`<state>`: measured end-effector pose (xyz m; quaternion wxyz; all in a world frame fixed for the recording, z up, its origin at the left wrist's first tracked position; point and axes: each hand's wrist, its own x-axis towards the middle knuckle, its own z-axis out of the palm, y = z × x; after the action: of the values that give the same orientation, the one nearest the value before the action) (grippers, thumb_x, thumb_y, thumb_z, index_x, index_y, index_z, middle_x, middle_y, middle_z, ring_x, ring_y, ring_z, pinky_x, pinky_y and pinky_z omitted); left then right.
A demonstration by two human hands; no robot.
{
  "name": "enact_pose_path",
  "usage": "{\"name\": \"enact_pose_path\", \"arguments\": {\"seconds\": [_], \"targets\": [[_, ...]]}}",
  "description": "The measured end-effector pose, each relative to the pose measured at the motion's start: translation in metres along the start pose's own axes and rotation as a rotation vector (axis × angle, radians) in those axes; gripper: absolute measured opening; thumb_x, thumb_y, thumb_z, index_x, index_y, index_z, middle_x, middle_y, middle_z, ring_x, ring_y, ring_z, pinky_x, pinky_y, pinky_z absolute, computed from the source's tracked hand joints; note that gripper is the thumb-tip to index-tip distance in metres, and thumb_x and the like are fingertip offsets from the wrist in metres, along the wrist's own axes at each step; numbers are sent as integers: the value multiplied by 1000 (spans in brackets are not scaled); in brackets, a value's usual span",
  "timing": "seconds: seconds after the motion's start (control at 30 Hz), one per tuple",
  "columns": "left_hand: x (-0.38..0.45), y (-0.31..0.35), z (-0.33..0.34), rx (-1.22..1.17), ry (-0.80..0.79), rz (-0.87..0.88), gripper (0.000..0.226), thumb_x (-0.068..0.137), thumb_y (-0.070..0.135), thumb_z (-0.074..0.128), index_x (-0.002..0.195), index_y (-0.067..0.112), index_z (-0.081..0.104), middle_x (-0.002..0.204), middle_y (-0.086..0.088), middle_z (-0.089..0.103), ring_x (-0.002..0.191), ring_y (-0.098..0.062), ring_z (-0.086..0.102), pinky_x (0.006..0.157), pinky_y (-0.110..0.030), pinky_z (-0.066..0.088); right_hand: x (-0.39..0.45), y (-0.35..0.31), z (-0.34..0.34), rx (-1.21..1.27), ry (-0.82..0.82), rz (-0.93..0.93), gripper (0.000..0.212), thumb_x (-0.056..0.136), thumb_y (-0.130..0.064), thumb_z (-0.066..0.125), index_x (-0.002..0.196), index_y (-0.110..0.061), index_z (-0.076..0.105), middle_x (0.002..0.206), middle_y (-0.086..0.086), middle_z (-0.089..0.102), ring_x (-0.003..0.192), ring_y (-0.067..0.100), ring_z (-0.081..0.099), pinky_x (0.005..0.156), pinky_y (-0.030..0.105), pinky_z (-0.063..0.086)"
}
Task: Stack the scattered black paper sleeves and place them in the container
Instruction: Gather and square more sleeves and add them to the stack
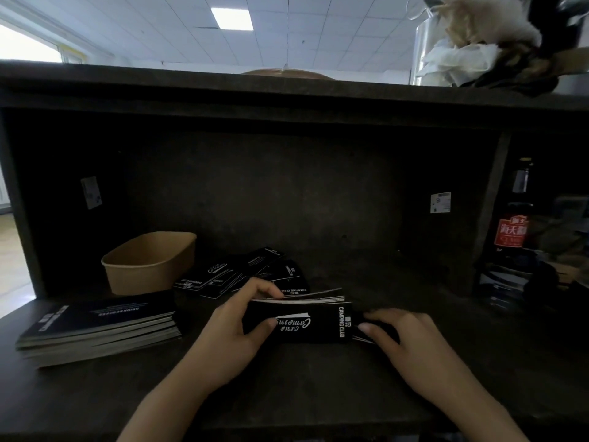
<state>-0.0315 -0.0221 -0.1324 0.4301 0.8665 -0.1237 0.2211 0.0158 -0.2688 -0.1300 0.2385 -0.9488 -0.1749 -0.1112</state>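
At centre of the head view, a stack of black "Camping Club" paper sleeves [299, 320] is held just above the dark desk [287, 393]. Its left end is gripped by the left hand [232, 330], fingers [266, 288] curled over the top edge and thumb on the printed face. Its right end is pinched by the right hand [404, 342]. Scattered sleeves [242, 275] are fanned on the desk just behind the held stack. A brown paper container [149, 263] is set at rear left, beside them. A larger sleeve pile [98, 330] is laid at front left. A red-labelled sauce bottle [513, 224] is stood at far right.
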Motion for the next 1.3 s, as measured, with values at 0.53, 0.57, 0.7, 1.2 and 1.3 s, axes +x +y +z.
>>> {"name": "enact_pose_path", "arguments": {"seconds": [0.53,0.57,0.7,1.2,1.3], "targets": [[1,1,1,-197,20,-116,25,100,23,38,99,36,59,100,10,65,93,-1,61,87,-31,51,-10,4,-10,341,453,-284,21,87,-13,59,92,-32,63,89,-21,62,94,-5,59,77,7,46],[0,3,1,-194,12,-102,26,100,33,34,100,36,60,100,9,65,94,-3,61,87,-32,50,-9,2,-9,273,381,-320,23,85,-14,62,90,-37,61,91,-21,59,96,-5,58,80,7,45],[-1,8,2,-145,-62,-22,32,91,57,36,103,37,58,103,18,61,96,0,60,82,-22,48,-4,-7,-3,173,63,-275,45,82,-24,69,95,-54,39,108,-26,44,96,-3,56,83,19,52],[5,-1,6,151,35,112,21,88,22,62,101,38,57,99,22,63,100,9,57,82,-9,47,-1,-8,0,-23,-1,-23,59,86,-52,57,137,-36,31,141,-13,39,130,10,37,109,31,35],[5,-5,3,130,168,61,19,89,19,61,97,36,60,95,20,65,96,12,57,76,-2,43,3,-2,3,-34,-12,-6,44,88,-50,55,128,-32,48,132,-12,50,120,7,46,103,27,39]]}}
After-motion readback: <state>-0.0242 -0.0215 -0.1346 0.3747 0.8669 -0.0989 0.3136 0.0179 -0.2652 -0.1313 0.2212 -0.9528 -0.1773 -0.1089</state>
